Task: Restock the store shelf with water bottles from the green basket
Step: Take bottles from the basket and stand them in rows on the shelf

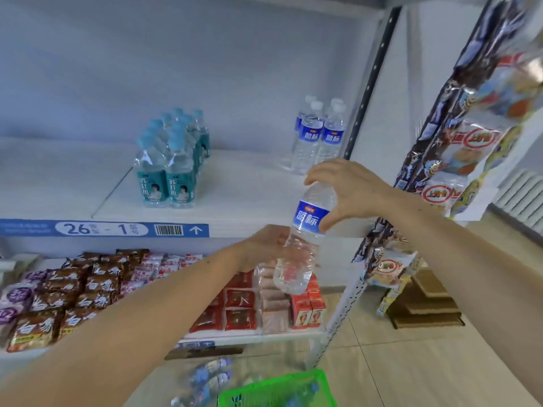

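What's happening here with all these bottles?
A person is restocking a store shelf with water. Both hands hold one blue-labelled water bottle in front of the shelf: the right hand grips its top, the left hand its lower body. A few matching bottles already stand at the shelf's right end. The green basket sits on the floor below, more bottles beside it.

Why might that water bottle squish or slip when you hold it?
The bottle looks like thin, ribbed clear plastic, so it probably dents under a squeeze. It seems full, so likely heavy for its size. Both the left hand and right hand grip it, probably steadying it.
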Tool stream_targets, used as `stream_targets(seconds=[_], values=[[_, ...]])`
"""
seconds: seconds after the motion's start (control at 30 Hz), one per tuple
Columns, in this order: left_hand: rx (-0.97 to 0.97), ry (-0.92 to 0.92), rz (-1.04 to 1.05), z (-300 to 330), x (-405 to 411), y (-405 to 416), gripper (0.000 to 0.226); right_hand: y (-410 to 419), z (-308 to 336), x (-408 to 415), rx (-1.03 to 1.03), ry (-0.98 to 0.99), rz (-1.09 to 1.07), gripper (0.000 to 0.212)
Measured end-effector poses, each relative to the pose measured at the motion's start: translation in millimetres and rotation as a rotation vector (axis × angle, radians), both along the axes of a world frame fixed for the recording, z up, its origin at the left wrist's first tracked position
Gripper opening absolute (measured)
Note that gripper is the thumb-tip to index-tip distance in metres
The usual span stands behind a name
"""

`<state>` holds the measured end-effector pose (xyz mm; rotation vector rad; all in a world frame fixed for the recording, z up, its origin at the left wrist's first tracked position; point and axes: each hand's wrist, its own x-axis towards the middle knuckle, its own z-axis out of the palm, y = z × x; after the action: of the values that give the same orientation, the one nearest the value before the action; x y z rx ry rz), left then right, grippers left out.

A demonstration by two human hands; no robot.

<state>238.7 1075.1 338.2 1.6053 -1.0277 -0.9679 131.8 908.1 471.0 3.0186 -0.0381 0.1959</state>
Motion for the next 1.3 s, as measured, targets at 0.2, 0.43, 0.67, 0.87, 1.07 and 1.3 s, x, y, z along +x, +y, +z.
stream_targets(seconds=[0.2,0.43,0.67,0.87,1.07,1.3], values=[[-0.166,-0.055,0.207,53.1,13.0,-11.5,0.035,6.6,14.2,-0.9,0.781,-0.391,-0.241,0.092],[-0.268,-0.134,0.419,68.4,32.1,-41.6,0.043,15.5,-12.6,27.5,1.377,-0.403,-0.473,0.069],[-0.209,-0.254,0.53,49.1,55.5,-87.1,0.044,-13.8,-32.9,78.8,1.235,-0.515,-0.417,0.064],[-0.168,-0.245,0.502,35.8,78.2,-130.7,0.062,-69.6,-54.5,112.0,1.182,-0.566,-0.394,0.062],[-0.091,-0.173,0.57,25.7,103.2,-159.9,0.089,-107.1,-66.5,142.2,1.155,-0.599,-0.343,0.064],[0.016,-0.253,0.592,16.1,121.1,-176.7,0.093,-132.1,-78.5,157.2,1.157,-0.678,-0.357,0.064]])
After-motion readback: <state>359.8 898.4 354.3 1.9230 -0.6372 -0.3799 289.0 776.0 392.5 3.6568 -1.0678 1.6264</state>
